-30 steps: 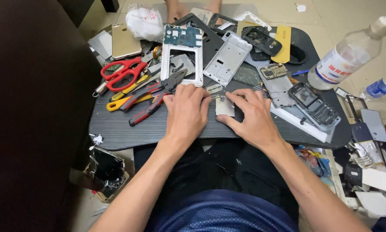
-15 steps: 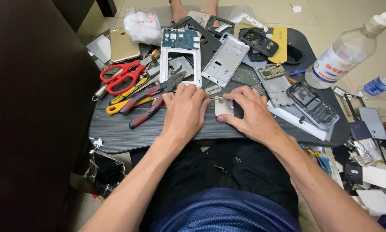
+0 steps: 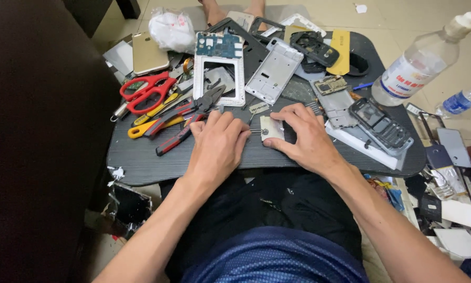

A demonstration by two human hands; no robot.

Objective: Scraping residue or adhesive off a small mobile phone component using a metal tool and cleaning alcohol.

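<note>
A small silver metal plate (image 3: 271,127) lies near the front of a dark tray table (image 3: 141,157) across my lap. My right hand (image 3: 302,137) rests on the table with its fingertips pinching the plate's right and lower edges. To the plate's left, my left hand (image 3: 217,144) lies palm down, fingers curled, with a thin metal tool tip showing at its fingertips beside the plate. What the left hand grips is hidden under the fingers.
Red-handled scissors (image 3: 144,93), red-and-black pliers (image 3: 185,116) and a yellow-handled tool (image 3: 150,126) lie left. Phone frames (image 3: 274,71), a blue circuit board (image 3: 218,46) and a dark keypad phone (image 3: 379,124) crowd the back and right. A clear plastic bottle (image 3: 421,63) stands far right.
The view has shifted slightly. Both hands stay on the small plate with only small finger movements.
</note>
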